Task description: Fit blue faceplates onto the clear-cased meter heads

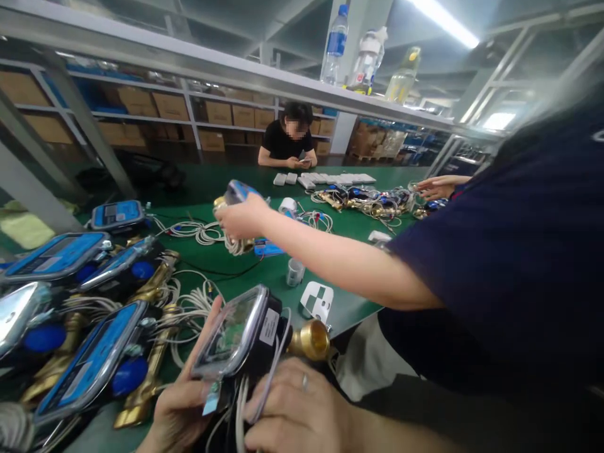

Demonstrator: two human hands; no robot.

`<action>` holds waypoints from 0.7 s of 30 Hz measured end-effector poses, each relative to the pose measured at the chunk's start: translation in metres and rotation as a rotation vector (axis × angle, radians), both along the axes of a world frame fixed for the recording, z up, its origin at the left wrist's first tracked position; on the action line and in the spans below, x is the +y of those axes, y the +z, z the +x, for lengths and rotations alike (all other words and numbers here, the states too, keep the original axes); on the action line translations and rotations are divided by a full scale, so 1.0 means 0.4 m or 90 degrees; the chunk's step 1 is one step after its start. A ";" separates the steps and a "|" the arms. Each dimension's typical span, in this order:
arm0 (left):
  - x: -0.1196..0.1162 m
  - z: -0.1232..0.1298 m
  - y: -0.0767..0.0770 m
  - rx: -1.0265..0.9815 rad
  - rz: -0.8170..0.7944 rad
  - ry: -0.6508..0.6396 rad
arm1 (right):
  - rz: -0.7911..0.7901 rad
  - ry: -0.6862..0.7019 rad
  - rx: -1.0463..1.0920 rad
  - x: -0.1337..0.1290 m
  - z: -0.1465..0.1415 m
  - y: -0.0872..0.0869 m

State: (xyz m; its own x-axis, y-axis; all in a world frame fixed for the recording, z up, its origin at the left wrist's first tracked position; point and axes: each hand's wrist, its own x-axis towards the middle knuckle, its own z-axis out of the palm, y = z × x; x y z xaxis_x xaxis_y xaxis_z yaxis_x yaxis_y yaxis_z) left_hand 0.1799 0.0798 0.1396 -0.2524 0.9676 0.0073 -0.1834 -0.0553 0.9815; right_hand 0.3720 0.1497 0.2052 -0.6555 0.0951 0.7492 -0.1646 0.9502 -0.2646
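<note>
A water meter with a clear-covered, black square housing [271, 327] and a brass threaded pipe end [314, 340] is tilted close to me. Through its window a green circuit board shows. My left hand [182, 393] grips the meter from the left, its index finger along the housing edge and its thumb near a light-blue tag [211, 399]. On the near side, my right hand [302, 402], with a ring on one finger, is curled round the meter's grey cable [241, 409]. Part of the cable is hidden behind the fingers.
Several blue-faced meters [94, 358] with brass pipes crowd the left. A co-worker's arm [325, 255] reaches across from the right, holding another meter [240, 192]. A plastic cup [295, 272], a white cutout plate [318, 302] and coiled cables [205, 231] lie on the green table. Another person sits opposite.
</note>
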 end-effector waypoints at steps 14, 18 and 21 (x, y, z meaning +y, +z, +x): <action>0.059 0.121 -0.044 0.227 -0.005 0.187 | -0.642 -0.299 -0.079 0.085 0.086 -0.193; 0.104 0.117 -0.058 0.259 0.015 0.197 | -0.770 -0.261 0.003 0.117 0.051 -0.206; 0.121 0.099 -0.058 0.275 0.018 0.157 | -0.804 -0.262 0.040 0.134 0.040 -0.213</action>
State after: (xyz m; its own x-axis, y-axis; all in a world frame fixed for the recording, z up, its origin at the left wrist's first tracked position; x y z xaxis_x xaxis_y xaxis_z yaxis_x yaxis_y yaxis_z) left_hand 0.2193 0.1284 0.1162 -0.4419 0.8773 0.1871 0.2622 -0.0732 0.9622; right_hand 0.3882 0.2032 0.1199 -0.3786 0.9251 0.0281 0.0295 0.0424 -0.9987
